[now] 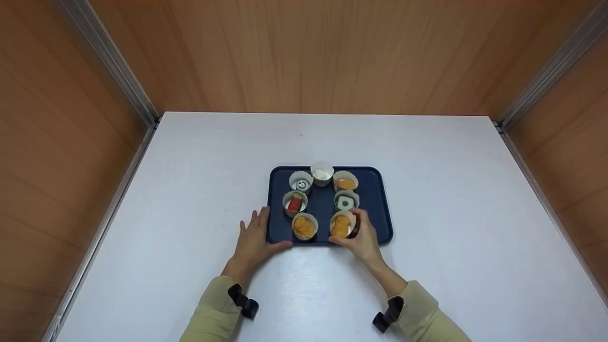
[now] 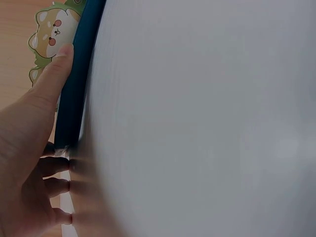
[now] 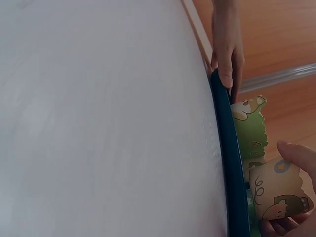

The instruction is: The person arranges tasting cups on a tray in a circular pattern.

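My right hand (image 1: 365, 241) holds a scallop-rimmed paper cup (image 3: 271, 187) with a lumpy orange-brown piece (image 1: 340, 226) inside, over the front right part of a dark blue tray (image 1: 375, 209). Thumb and fingers grip the cup from opposite sides; cartoon drawings show on its wall in the right wrist view. At the tray's front left corner is my left hand (image 1: 252, 241), fingers spread along the left side and thumb at the front edge. Beside that thumb, a similar cup (image 2: 52, 32) with a cartoon dog print holds another orange-brown piece (image 1: 304, 227).
More paper cups stand in two side columns: one with a red piece (image 1: 295, 204), one with a white-and-green ring piece (image 1: 345, 203), others behind. A pale cup (image 1: 322, 174) is at the tray's back edge. Wooden panels (image 1: 304, 57) surround the white table (image 1: 199, 180).
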### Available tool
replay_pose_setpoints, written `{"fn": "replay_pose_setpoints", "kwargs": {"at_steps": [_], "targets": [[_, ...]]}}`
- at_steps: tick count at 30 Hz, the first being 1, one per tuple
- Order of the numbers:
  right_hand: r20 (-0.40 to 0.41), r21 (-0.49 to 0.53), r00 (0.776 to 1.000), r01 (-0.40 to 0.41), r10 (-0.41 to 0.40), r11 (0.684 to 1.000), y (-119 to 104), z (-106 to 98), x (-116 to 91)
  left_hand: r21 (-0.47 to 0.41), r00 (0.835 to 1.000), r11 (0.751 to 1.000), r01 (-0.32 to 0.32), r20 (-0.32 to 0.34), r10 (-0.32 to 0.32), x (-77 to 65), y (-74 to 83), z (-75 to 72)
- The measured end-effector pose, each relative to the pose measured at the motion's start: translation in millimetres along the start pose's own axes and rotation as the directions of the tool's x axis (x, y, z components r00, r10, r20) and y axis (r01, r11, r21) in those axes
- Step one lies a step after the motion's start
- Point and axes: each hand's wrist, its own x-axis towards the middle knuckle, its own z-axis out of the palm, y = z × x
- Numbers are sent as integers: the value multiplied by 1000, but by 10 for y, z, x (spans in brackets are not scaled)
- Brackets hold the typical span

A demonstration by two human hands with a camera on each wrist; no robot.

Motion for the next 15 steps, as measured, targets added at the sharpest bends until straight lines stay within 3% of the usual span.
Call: {"fn": "replay_pose_setpoints", "kwargs": {"at_steps": [9, 15], "targets": [[5, -17, 1000, 6, -6, 1000, 4, 115, 3, 8, 998, 999, -50, -45, 50, 0, -20, 9], [-6, -27, 1000, 5, -5, 1000, 10, 159, 7, 10, 998, 999, -44, -43, 44, 2, -22, 13]]}}
